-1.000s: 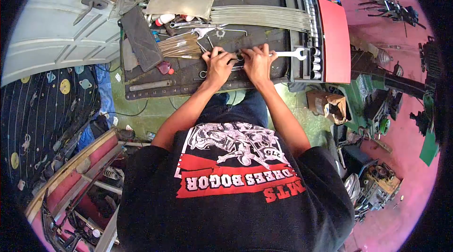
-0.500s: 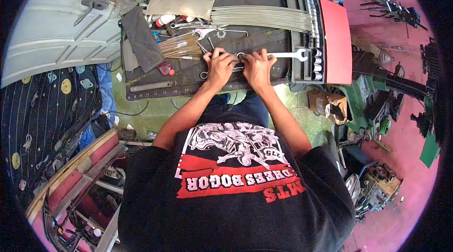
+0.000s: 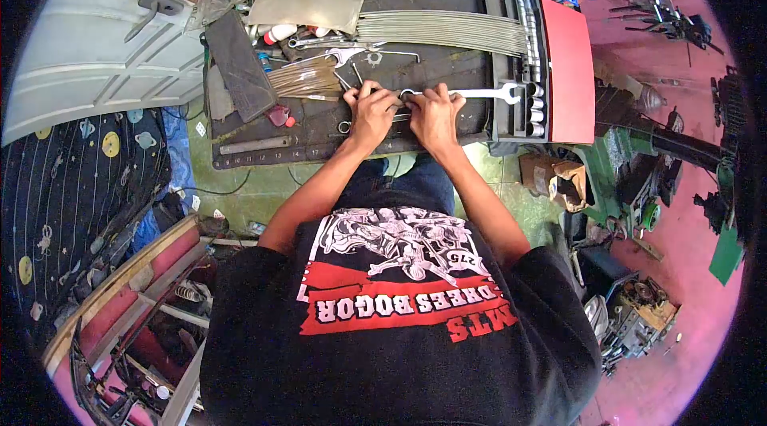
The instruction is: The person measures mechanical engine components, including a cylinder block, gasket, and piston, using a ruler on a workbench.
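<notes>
Left hand rests knuckles-up on the dark tool mat, near the middle of its near edge. Its fingers are bent down onto the fabric. Whether they pinch anything cannot be told, since the fingertips are hidden behind the knuckles.

At the mat's left edge a folded grey cloth lies at a slant. A short metal bar sits along the near left corner, above a row of printed numbers. Just left of the left hand's fingers, a bundle of thin brown rods fans out. Several loose spanners lie beyond it toward the far edge.

Close beside the left hand is the right hand, thumbs almost meeting. Its fingers are curled over the shaft of a silver combination wrench and hold it against the mat. The wrench lies flat, parallel to the near edge. Its ring end shows between the two hands and its open jaw points at the right edge.

Farther back, a long sheaf of silver rods runs across the far half of the mat. Along the right edge stands an open socket case, with its red lid folded out to the right. The wrench's open end just reaches the case.
</notes>
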`<state>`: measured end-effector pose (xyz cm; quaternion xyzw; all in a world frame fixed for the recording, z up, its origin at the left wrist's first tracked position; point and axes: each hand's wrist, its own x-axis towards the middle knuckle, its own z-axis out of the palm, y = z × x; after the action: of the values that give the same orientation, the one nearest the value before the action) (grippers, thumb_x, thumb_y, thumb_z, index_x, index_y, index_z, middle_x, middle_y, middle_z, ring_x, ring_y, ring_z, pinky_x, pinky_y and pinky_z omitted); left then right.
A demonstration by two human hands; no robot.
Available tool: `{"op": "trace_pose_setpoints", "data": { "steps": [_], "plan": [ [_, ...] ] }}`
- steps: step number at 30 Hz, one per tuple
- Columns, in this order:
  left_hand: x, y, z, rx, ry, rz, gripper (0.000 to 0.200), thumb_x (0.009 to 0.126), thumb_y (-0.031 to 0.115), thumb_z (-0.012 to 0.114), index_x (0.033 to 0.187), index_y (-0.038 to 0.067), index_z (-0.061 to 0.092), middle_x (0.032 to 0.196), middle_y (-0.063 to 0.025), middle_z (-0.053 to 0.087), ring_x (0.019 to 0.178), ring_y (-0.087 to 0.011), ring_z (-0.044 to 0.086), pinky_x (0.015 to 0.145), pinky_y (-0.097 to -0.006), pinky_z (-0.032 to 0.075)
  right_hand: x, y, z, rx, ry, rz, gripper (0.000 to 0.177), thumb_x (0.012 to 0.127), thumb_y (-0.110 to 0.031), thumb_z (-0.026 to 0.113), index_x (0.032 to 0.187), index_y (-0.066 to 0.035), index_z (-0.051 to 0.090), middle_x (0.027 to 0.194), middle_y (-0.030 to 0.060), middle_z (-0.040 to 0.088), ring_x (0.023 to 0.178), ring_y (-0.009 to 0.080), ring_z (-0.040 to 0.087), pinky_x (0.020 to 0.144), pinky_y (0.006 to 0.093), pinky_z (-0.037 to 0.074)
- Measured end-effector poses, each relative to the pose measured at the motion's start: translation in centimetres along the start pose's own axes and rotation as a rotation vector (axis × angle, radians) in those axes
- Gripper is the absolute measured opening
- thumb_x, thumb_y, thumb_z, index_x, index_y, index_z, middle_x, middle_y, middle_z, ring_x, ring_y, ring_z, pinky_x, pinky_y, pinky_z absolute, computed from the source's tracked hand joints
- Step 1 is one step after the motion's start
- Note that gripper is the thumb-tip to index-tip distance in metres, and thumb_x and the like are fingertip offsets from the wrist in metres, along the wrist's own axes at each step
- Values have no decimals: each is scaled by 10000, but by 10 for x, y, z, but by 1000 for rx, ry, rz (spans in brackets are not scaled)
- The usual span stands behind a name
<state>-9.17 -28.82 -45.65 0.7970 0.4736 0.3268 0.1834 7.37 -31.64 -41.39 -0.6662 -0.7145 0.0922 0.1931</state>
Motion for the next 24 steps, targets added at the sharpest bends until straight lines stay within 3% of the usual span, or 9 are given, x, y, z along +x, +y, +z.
{"op": "trace_pose_setpoints", "data": {
  "steps": [2,5,9,12,17,22,24],
  "plan": [
    [3,1,0,3,-5,-5,123,767,91,754,866,165,757,940,60,735,1069,-210,585,930,-483,295,5,4,-3,-5,-33,27,139,813,-151,736,934,-151,804,838,29,689,1005,258,581,939,566,341],
    [3,0,2,-19,23,6,128,760,91,756,866,162,756,952,57,737,1068,-211,585,932,-482,297,15,10,0,-31,106,29,150,805,-145,734,935,-166,807,874,29,715,1015,267,579,937,558,354],
    [2,0,3,-5,16,4,118,758,101,756,859,161,758,958,52,737,1069,-211,582,933,-484,297,2,3,7,14,52,-46,189,747,-98,720,919,-127,793,840,53,681,1012,275,574,923,562,359],
    [1,0,2,9,16,1,117,758,100,755,860,158,758,956,50,734,1068,-211,583,934,-487,297,0,3,-4,-15,-17,-3,183,770,-127,735,933,-176,802,867,20,687,1005,257,576,866,525,352],
    [2,0,2,0,-7,14,123,759,90,754,865,152,757,949,45,730,1069,-212,583,931,-493,295,13,9,0,-35,116,-21,126,779,-138,741,897,-125,784,851,50,684,1031,268,567,930,555,349],
    [1,-2,4,-4,27,10,118,753,90,763,851,156,758,939,47,732,1070,-212,583,928,-495,293,-3,0,3,13,67,-42,136,779,-122,733,903,-131,787,851,39,686,1011,271,575,908,552,351],
    [1,0,2,-17,18,6,121,752,89,763,854,155,759,939,46,732,1069,-213,584,929,-494,293,-5,4,-2,15,48,-10,145,807,-165,751,941,-156,805,811,32,679,952,253,572,877,503,339]
  ]
}}
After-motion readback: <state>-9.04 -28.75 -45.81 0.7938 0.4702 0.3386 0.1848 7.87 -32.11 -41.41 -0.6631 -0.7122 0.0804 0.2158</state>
